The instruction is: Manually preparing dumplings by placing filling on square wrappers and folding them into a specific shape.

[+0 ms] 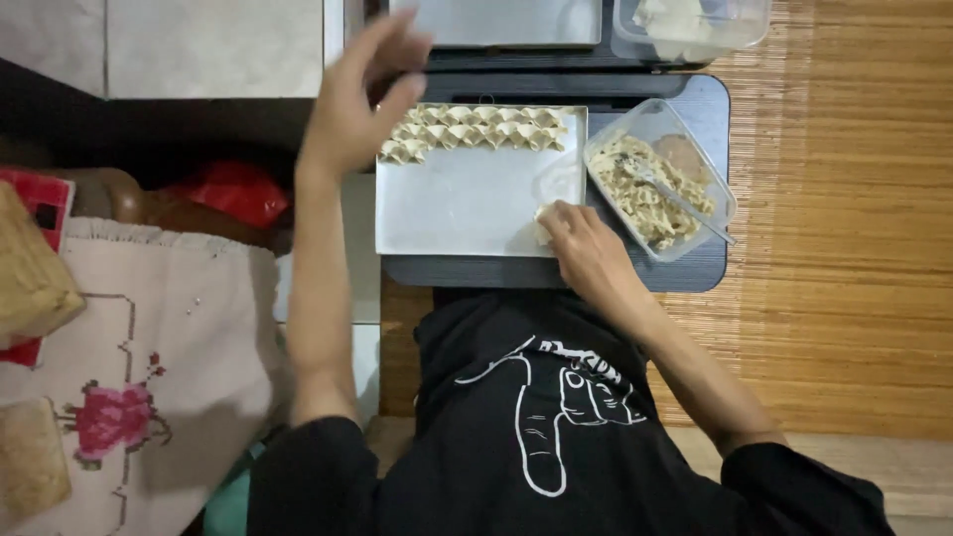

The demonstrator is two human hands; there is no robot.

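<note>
Right grip [581, 243] pinches wrapper [543, 224]; left grip [359, 99] splayed.

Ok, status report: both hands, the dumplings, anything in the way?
Left hand raised, open, above the folded dumplings on the tray. Right hand pinching a wrapper at the tray edge. Filling tub with spoon alongside; nothing blocking.

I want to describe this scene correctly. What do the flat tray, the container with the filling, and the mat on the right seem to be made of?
The tray looks like dull, brushed metal: pale grey with a soft sheen. The container seems to be clear plastic, since its thin walls are see-through. The mat looks like woven bamboo or reed: fine parallel tan strips, though the exact fibre is unclear.
</note>
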